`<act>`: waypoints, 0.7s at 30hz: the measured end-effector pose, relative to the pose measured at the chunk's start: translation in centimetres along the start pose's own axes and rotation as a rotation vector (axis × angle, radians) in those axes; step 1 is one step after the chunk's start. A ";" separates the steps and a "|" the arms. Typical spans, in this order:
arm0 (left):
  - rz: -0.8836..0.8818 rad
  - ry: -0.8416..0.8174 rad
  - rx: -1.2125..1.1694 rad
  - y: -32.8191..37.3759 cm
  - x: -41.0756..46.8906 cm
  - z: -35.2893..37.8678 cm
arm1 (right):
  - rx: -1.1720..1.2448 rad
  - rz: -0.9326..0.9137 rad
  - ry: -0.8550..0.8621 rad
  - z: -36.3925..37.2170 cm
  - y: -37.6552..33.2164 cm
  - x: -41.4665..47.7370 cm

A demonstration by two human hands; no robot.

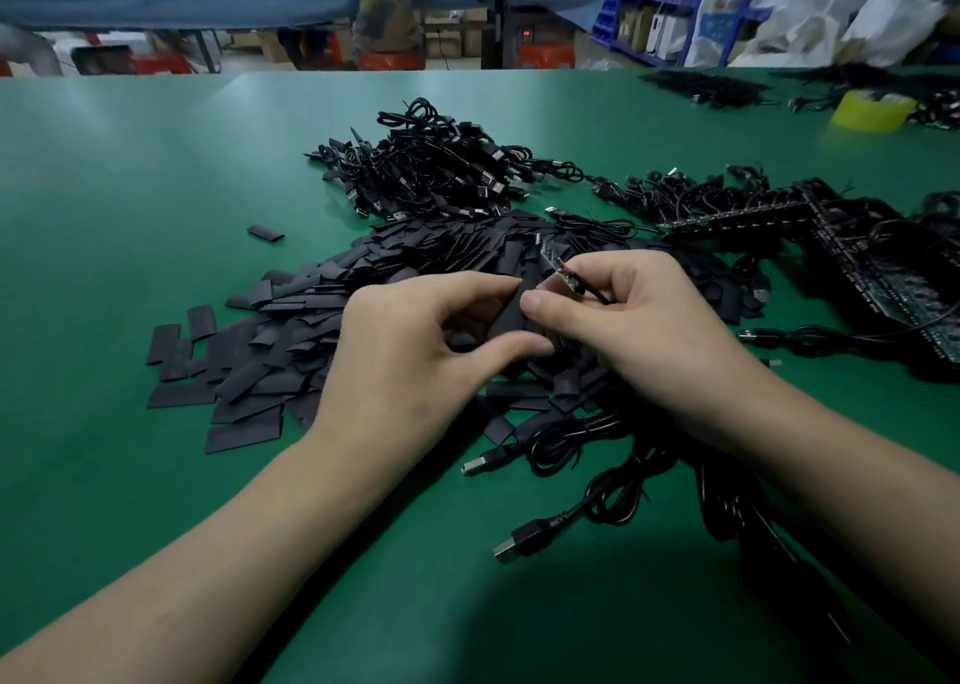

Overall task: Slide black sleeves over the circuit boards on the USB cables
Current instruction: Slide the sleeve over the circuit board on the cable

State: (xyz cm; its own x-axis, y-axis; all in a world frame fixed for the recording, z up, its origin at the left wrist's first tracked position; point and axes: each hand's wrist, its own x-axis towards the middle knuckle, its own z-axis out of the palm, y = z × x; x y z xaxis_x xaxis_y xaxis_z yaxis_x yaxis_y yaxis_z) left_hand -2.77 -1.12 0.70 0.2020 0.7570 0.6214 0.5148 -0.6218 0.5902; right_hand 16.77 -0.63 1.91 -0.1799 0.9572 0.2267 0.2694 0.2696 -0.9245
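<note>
Black sleeve (511, 315) in left hand (415, 356), circuit board (557, 266) in right hand (644, 325)

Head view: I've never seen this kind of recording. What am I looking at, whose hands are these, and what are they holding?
No machine here: a person wears one camera on the head, looking forward and down at their own bare hands. The left hand pinches a flat black sleeve; the right hand pinches a small circuit board by its wired end, just above the sleeve, not yet inside it. On the green table lie a heap of loose sleeves, a bundle of USB cables behind it, more cables near the wrists, dark board panels at the right and a yellow tape roll beyond.
</note>
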 end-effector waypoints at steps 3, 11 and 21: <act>0.048 0.021 0.116 0.0 0.3 -0.3 | -0.022 0.012 -0.035 0.1 -0.1 -0.1; -0.106 0.081 0.033 -0.8 0.6 -1.2 | -0.321 -0.053 -0.047 -2.1 -1.0 0.2; 0.078 0.049 0.167 -1.2 0.6 -1.2 | -0.424 -0.055 -0.072 -1.6 -0.9 -0.1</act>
State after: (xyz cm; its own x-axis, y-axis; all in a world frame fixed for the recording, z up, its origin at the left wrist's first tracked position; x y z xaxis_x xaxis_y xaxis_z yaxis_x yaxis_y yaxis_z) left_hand -4.28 -0.19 1.01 0.2079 0.6944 0.6889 0.6308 -0.6335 0.4482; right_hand 18.09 -0.79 3.25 -0.2663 0.9343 0.2368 0.6195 0.3541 -0.7005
